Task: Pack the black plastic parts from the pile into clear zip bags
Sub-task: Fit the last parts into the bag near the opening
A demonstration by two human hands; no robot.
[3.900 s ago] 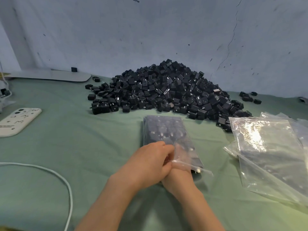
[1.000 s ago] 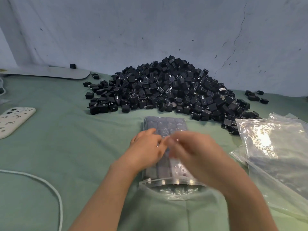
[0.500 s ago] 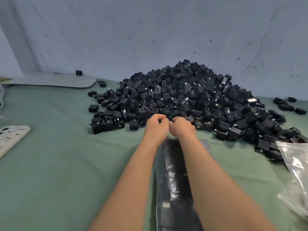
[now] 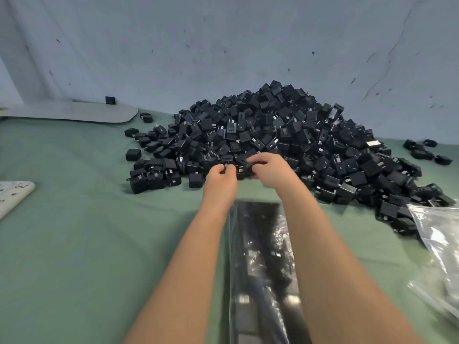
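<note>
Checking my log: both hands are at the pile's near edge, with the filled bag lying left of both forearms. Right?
Not quite: the head view shows the filled bag lying between the forearms, not left of them. The left hand and right hand are indeed at the near edge of the pile.

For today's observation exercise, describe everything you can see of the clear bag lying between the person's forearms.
The clear bag is thin, glossy plastic packed with black parts. It lies flat on the green cloth, running lengthwise away from the person, its far end short of the pile. The forearms flank it; contact is unclear.
</note>
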